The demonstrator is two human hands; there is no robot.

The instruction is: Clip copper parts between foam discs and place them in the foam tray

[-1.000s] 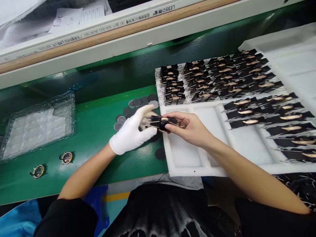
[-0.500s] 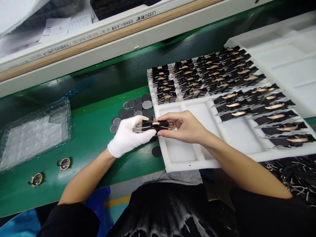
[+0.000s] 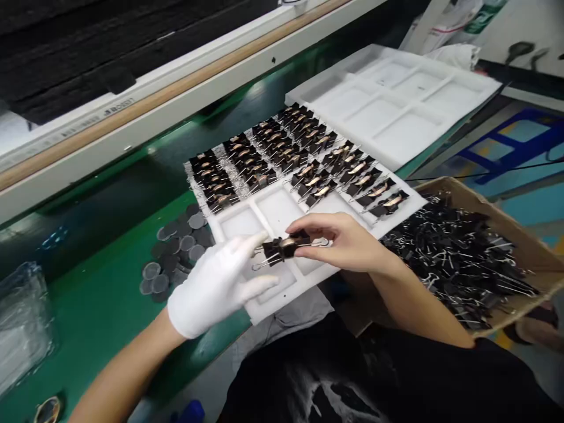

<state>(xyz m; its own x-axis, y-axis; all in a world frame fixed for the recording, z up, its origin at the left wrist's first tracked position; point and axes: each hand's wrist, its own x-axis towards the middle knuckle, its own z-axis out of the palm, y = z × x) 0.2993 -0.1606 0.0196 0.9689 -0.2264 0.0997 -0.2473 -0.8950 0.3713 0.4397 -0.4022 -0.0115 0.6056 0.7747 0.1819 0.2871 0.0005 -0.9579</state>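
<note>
My right hand (image 3: pixel 341 241), bare, pinches a small round gold-rimmed part (image 3: pixel 288 242) clamped between two black binder clips (image 3: pixel 275 249). Its fingers are at the right clip, and the left clip's wire handles stick out to the left. My left hand (image 3: pixel 220 279), in a white glove, is beside those handles with thumb and fingers spread apart and nothing gripped. Below both hands lies a white foam tray (image 3: pixel 240 220), where several rows of similar clipped parts (image 3: pixel 275 144) stand at the back and right.
Dark and grey discs (image 3: pixel 176 247) are scattered left of the tray. Another white foam tray (image 3: pixel 396 100) lies behind. A cardboard box (image 3: pixel 533 247) of loose binder clips is at the right. Clear plastic trays (image 3: pixel 22 323) and a round gold-rimmed part (image 3: pixel 47 409) are at the left.
My view has turned to the right, showing the box of clips. The left hand has let go of the clipped part and spread its fingers, while the right hand keeps holding it over the tray.
</note>
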